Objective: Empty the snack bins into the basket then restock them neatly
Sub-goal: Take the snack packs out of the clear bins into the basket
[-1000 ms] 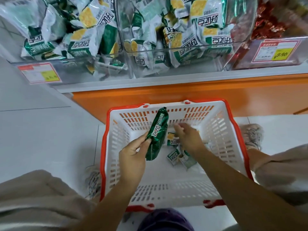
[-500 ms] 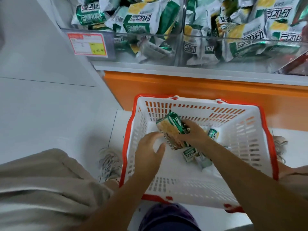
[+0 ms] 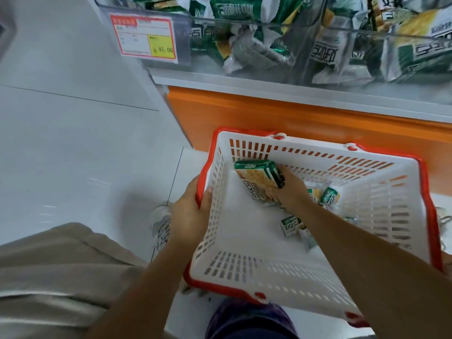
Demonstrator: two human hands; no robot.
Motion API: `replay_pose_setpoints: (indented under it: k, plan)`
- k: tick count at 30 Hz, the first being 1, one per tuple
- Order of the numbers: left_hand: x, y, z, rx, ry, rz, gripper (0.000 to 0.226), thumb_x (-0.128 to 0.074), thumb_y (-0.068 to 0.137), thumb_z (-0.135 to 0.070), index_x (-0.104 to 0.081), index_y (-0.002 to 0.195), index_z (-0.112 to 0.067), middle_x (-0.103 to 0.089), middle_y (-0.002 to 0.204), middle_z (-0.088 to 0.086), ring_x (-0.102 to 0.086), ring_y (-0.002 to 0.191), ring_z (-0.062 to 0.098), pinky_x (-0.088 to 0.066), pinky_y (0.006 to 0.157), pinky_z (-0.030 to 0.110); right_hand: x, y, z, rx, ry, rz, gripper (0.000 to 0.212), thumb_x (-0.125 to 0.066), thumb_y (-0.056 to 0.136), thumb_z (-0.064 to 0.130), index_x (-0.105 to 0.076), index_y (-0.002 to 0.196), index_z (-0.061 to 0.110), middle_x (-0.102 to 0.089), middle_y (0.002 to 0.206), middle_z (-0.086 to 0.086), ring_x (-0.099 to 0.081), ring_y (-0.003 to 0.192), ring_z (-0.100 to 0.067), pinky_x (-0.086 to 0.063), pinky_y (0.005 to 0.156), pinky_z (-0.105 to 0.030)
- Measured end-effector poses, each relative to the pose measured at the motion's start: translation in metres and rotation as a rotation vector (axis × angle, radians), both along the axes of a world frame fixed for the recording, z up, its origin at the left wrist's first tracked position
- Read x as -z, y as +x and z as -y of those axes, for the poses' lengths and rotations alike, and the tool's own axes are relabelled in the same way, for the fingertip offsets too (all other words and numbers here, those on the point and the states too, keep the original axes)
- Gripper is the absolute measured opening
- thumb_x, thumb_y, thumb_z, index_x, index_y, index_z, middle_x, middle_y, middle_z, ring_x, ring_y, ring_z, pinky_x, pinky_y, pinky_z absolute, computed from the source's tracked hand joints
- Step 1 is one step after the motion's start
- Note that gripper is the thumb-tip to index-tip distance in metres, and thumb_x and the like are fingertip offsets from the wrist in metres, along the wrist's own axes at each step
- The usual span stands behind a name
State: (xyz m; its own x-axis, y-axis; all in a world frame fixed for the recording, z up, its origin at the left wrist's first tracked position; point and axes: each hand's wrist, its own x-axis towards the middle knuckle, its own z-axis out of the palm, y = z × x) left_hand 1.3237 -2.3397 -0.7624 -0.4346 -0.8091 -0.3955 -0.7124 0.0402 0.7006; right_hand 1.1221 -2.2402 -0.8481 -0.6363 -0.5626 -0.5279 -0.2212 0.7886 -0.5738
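A white basket with a red rim stands on the floor below the shelf. My left hand grips its left rim. Inside the basket, my right hand holds a stack of green-and-yellow snack packs above the bottom. A few small green packs lie loose on the basket floor by my right wrist. Above, clear snack bins on the shelf hold many green and white packs.
A price tag hangs on the left bin's front. An orange shelf base runs behind the basket. White floor tiles spread to the left. My knees and a shoe sit close to the basket's near side.
My left hand passed its green pack over to the right hand and moved to grip the basket's left rim. The right hand now holds the packs. The view has shifted left and closer.
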Motion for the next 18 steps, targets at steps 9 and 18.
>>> replay_pose_setpoints:
  k: [9, 18]
  plan:
    - [0.013, 0.005, 0.003, 0.004, 0.008, -0.073, 0.053, -0.035, 0.080, -0.070, -0.049, 0.122, -0.041, -0.062, 0.092, -0.030, -0.069, 0.073, 0.000, -0.051, 0.055, 0.013, 0.003, -0.012, -0.028, 0.088, 0.056, -0.003, 0.073, -0.070, 0.078, 0.011, -0.040, 0.144, 0.022, -0.054, 0.131, -0.004, -0.056, 0.108, -0.025, -0.052, 0.080, -0.029]
    - [0.030, 0.010, 0.007, 0.011, -0.006, -0.054, 0.038, -0.043, 0.098, -0.053, -0.050, 0.131, -0.036, -0.069, 0.107, -0.015, -0.071, 0.085, 0.009, -0.062, 0.071, 0.033, 0.023, 0.014, 0.001, 0.321, -0.106, 0.206, 0.060, -0.076, 0.074, 0.009, -0.054, 0.129, 0.018, -0.065, 0.118, -0.004, -0.058, 0.096, -0.019, -0.050, 0.071, -0.027]
